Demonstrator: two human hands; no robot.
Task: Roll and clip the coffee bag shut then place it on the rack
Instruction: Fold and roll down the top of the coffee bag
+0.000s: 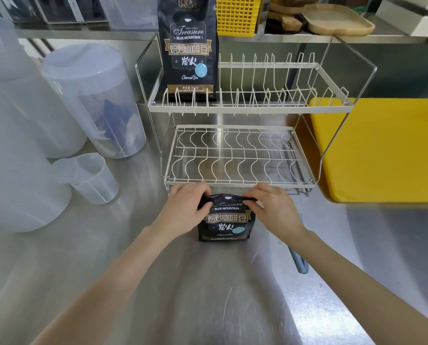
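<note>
A black coffee bag (226, 224) stands upright on the steel counter just in front of the white two-tier wire rack (232, 158). Its top is rolled down. My left hand (186, 210) grips the rolled top at the left corner and my right hand (270, 207) grips it at the right corner. A long pale blue clip (300, 262) lies on the counter to the right of the bag, partly hidden under my right forearm. A second, taller black coffee bag (189, 51) stands on the left end of the rack's upper tier.
Clear plastic pitchers (95, 100) and a measuring cup (93, 178) crowd the left side of the counter. A yellow cutting board (382, 148) lies to the right of the rack. A yellow basket (236, 14) and wooden trays (337, 19) sit on the shelf behind.
</note>
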